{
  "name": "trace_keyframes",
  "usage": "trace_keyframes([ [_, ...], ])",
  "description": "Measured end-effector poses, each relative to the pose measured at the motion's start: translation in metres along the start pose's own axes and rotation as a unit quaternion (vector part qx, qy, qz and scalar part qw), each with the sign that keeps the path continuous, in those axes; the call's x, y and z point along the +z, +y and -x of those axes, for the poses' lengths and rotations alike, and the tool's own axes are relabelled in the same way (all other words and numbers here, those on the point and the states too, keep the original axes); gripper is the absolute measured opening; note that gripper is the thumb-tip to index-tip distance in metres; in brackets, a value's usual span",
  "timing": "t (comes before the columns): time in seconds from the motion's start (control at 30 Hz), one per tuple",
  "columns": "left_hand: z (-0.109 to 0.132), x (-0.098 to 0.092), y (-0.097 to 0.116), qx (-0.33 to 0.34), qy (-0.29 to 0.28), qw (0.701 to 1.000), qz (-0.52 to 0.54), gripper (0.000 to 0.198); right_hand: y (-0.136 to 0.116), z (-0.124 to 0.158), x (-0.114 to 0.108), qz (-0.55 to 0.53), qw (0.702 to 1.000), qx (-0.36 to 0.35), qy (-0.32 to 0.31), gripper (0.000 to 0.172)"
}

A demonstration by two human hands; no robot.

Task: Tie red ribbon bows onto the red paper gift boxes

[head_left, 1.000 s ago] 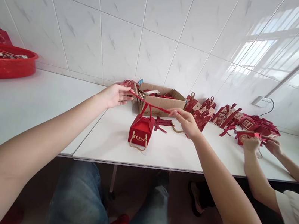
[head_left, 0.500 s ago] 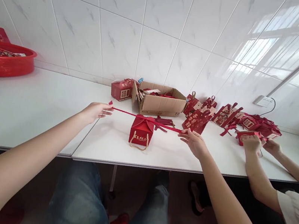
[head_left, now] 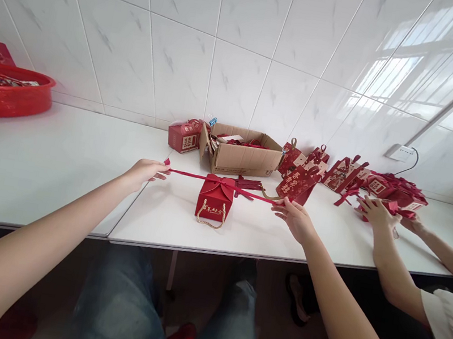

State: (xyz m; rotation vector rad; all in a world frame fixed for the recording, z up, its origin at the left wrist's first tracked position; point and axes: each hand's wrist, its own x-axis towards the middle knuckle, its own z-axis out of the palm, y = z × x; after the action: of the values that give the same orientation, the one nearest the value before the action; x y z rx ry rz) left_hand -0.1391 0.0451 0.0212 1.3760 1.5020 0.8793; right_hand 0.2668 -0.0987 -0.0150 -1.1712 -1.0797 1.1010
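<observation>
A small red gift box [head_left: 214, 202] with gold lettering and a twisted gold cord handle stands upright on the white table. Across its folded top runs a red ribbon [head_left: 256, 196], drawn out to both sides. My left hand [head_left: 145, 172] pinches one end of it, left of the box, with a short tail sticking up past the fingers. On the other side, my right hand [head_left: 292, 211] grips the opposite stretch between thumb and fingers. Behind the box lie several cut dark red ribbon pieces [head_left: 249, 184].
Behind the box is an open cardboard box [head_left: 247, 162] of red items, beside a finished red box [head_left: 184, 138]. Several decorated red boxes [head_left: 299, 182] stand to the right. A co-worker's hands [head_left: 380, 214] handle another red box. A red basin [head_left: 9, 98] sits far left.
The ribbon has come down onto the box top, meeting at its middle. Both my hands have lowered slightly, still holding the ends. The co-worker's near hand has opened out over their box.
</observation>
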Motion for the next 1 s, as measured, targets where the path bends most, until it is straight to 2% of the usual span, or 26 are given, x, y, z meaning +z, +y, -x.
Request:
trace_keyframes([
  [0.03,0.000,0.002,0.000,0.009,0.010,1.000,-0.028,0.040,-0.001,0.000,0.002,0.000,1.000,-0.001,0.006,0.038],
  [0.1,0.002,0.007,0.000,0.046,0.084,0.990,-0.103,0.047,-0.003,-0.002,0.006,0.023,0.999,-0.006,0.038,0.038],
  [0.17,0.007,0.015,0.004,0.132,0.183,0.957,-0.182,0.058,-0.007,-0.006,0.013,0.083,0.989,-0.031,0.116,0.041],
  [0.2,0.011,0.020,0.007,0.192,0.205,0.936,-0.211,0.058,-0.010,-0.008,0.018,0.121,0.979,-0.054,0.157,0.043],
  [0.23,0.015,0.026,0.011,0.254,0.192,0.920,-0.227,0.052,-0.013,-0.010,0.024,0.157,0.967,-0.081,0.183,0.044],
  [0.3,0.023,0.038,0.019,0.347,0.084,0.908,-0.221,0.032,-0.020,-0.014,0.041,0.213,0.954,-0.135,0.164,0.037],
  [0.37,0.030,0.051,0.027,0.367,-0.021,0.909,-0.198,0.027,-0.024,-0.017,0.062,0.261,0.946,-0.175,0.076,0.027],
  [0.47,0.036,0.069,0.034,0.354,-0.085,0.914,-0.179,0.030,-0.026,-0.022,0.093,0.339,0.910,-0.236,-0.020,0.022],
  [0.6,0.037,0.081,0.037,0.343,-0.100,0.916,-0.184,0.029,-0.024,-0.030,0.115,0.384,0.888,-0.247,-0.049,0.021],
  [0.9,0.041,0.079,0.035,0.345,-0.091,0.908,-0.219,0.030,-0.022,-0.031,0.121,0.401,0.892,-0.205,-0.047,0.013],
  [1.0,0.044,0.080,0.035,0.311,-0.084,0.925,-0.202,0.031,-0.021,-0.029,0.124,0.402,0.891,-0.206,-0.036,0.013],
])
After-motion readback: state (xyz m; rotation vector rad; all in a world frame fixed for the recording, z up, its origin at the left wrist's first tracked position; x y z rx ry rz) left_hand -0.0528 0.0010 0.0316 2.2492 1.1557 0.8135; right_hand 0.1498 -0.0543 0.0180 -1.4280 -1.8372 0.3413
